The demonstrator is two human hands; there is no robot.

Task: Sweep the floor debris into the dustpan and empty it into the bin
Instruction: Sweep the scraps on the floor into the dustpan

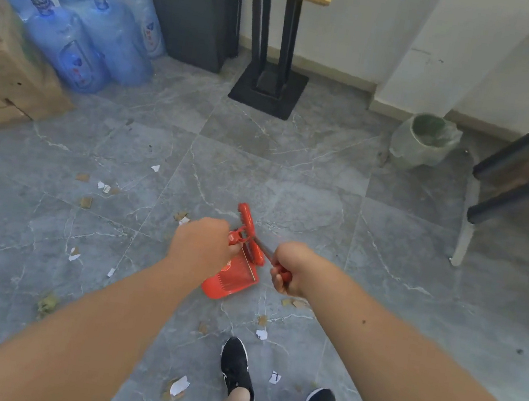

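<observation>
Red dustpan (232, 281), grey marbled floor (294, 177), blue bottles (85, 33), black shoes (236, 369)

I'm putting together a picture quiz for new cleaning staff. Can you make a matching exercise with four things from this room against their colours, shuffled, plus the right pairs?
Things:
1. dustpan
2. water bottles
3. bin
4. shoes

Colours:
a. black
b. pale green
c. red
d. blue

Pairs: 1-c, 2-d, 3-b, 4-a
</observation>
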